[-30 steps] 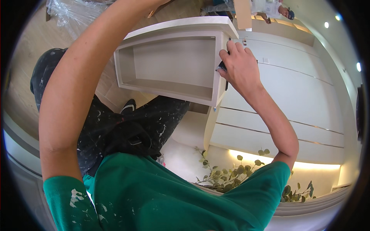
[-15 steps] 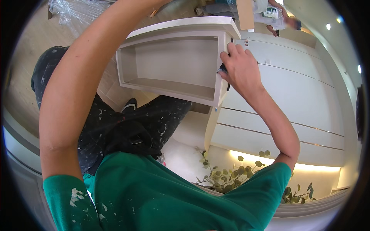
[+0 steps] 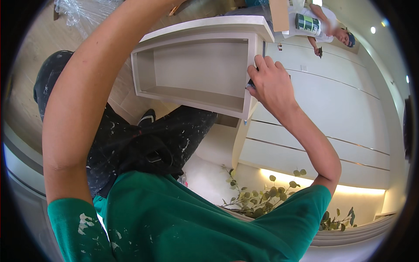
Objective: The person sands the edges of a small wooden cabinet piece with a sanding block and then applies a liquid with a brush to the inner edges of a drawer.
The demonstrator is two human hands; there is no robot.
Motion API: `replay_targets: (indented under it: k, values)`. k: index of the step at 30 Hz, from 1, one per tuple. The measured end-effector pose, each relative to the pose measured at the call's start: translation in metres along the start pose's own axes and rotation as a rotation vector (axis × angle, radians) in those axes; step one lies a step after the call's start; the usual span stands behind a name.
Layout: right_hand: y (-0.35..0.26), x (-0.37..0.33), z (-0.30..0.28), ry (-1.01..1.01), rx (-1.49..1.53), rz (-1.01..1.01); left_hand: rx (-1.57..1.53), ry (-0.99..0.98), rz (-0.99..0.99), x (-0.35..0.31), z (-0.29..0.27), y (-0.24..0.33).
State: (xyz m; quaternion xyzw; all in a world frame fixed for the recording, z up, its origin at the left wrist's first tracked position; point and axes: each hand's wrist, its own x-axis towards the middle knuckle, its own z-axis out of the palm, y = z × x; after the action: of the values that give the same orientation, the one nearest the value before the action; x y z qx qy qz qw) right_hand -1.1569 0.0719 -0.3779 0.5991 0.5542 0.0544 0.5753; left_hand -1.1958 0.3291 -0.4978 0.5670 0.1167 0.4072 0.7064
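Note:
A white drawer (image 3: pixel 252 48) with a thick front panel is pulled out in front of me, its hollow box bare inside. At its right side wall, my right hand (image 3: pixel 273 78) is closed around a small dark object (image 3: pixel 250 83). Only a dark edge of that object shows between the thumb and the drawer's rim, so its kind stays unclear. My left arm (image 3: pixel 87 87) reaches up past the drawer's left side, and its hand lies beyond the upper edge of the picture.
White panelled cabinets (image 3: pixel 331 105) stand on the right. Below them leafy branches (image 3: pixel 270 196) spread near my right elbow. Clear plastic sheeting (image 3: pixel 87 17) lies at the upper left. Another person (image 3: pixel 327 19) with a green-and-white bucket (image 3: pixel 307 24) is at the upper right, past a cardboard strip (image 3: pixel 279 15).
My right hand has slid slightly down along the drawer's side edge, still holding the dark object. The other person and the bucket have come further into view.

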Motion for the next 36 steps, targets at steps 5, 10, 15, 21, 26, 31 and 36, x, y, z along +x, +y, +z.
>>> replay_targets:
  k: [5,10,15,21,26,31,36]
  values:
    - [-0.003,-0.004,0.004,-0.026,0.012,-0.027,-0.078,-0.048,0.015,-0.005,-0.005,0.002]
    - [-0.004,0.002,0.002,-0.023,0.000,0.037,-0.056,-0.034,-0.009,-0.003,-0.002,0.000]
    - [-0.008,-0.008,0.014,0.052,-0.015,-0.039,-0.094,-0.020,0.021,-0.008,0.000,0.001]
    - [-0.007,-0.011,0.011,0.074,0.023,-0.044,-0.010,0.000,-0.029,-0.001,-0.001,0.001]
    - [-0.017,-0.021,0.018,0.033,-0.006,-0.085,-0.006,-0.017,0.016,-0.001,-0.005,-0.002]
    - [-0.014,-0.014,0.013,0.064,-0.037,-0.063,-0.050,-0.012,-0.011,-0.004,-0.003,0.003]
    - [-0.021,-0.020,0.019,0.054,-0.033,-0.082,-0.068,-0.015,0.027,-0.008,-0.007,0.003]
